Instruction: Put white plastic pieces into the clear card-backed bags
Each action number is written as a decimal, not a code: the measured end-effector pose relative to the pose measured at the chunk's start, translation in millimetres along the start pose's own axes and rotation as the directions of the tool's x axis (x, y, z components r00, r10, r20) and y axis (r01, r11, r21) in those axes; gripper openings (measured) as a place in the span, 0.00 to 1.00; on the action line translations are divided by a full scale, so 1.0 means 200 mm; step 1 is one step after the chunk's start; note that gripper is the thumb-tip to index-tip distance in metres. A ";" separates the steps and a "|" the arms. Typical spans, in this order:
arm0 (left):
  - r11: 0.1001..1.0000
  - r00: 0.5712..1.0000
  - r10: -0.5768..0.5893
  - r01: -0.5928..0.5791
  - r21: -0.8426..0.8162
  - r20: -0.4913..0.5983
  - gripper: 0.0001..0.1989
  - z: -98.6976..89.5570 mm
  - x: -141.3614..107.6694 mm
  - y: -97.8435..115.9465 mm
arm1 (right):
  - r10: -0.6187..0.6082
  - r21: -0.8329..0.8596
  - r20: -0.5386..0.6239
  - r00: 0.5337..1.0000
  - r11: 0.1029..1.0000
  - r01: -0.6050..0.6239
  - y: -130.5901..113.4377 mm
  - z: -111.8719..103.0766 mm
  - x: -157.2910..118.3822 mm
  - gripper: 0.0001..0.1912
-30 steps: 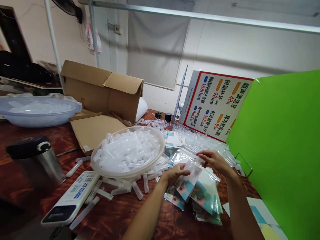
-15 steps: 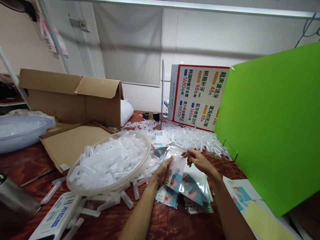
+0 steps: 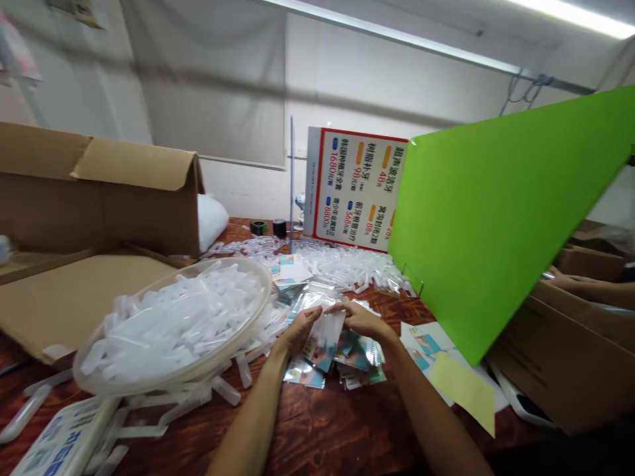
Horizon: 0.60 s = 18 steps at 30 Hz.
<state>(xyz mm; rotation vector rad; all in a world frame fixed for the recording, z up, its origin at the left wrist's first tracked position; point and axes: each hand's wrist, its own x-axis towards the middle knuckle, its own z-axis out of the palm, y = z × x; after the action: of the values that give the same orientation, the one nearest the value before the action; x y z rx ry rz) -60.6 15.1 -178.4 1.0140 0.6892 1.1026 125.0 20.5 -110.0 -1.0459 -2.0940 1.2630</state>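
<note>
My left hand point(image 3: 299, 330) is closed on a clear plastic bag point(image 3: 329, 328) with a printed teal-and-white card in its lower part. At the bag's top edge, the fingers of my right hand point(image 3: 366, 321) are pinched against the plastic. Whether something small is between those fingertips is hidden. Under and beside my hands lie more bagged cards point(image 3: 305, 374), with another pile of them point(image 3: 354, 354) below my right wrist. A stack of cards in bags point(image 3: 292, 270) stands just behind my left hand.
A wide bowl point(image 3: 265, 291) heaped with translucent plastic tubes is at left, near an open cardboard box point(image 3: 149, 211). Loose tubes point(image 3: 342, 268) cover the table's back. A green board point(image 3: 476, 218) stands at right; beyond it are another person's hand point(image 3: 560, 279) and cardboard boxes.
The view has swung to the right. My right hand has come in from beside the bag to its top edge, and my two hands are closer together.
</note>
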 end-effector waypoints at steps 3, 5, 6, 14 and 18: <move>0.998 0.999 -0.037 0.037 0.044 0.002 0.27 0.00 -0.01 0.01 | -0.003 0.016 -0.038 0.999 1.000 0.004 -0.02 0.02 -0.08 0.29; 0.996 0.997 -0.037 0.042 0.073 -0.069 0.28 0.00 -0.01 0.02 | -0.005 0.069 -0.094 0.996 0.998 0.011 -0.04 0.03 -0.16 0.26; 0.996 0.994 -0.034 0.042 0.073 -0.100 0.28 0.00 -0.01 0.03 | -0.002 0.098 -0.129 0.992 0.995 0.015 -0.05 0.05 -0.20 0.23; 0.961 0.986 0.065 -0.020 0.276 -0.154 0.31 0.09 -0.09 0.11 | 0.024 0.076 -0.517 0.856 0.997 0.018 -0.14 0.23 -0.41 0.11; 0.931 0.905 0.303 -0.214 0.297 -0.298 0.32 0.06 -0.09 0.11 | -0.127 -0.091 -0.800 0.586 0.992 0.090 -0.24 0.14 -0.76 0.15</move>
<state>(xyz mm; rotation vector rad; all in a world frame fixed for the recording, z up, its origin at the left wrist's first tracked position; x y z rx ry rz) -64.9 -3.7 -152.8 1.1748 1.0175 1.4726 178.6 -130.1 -82.4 -1.1842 -1.4173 0.4880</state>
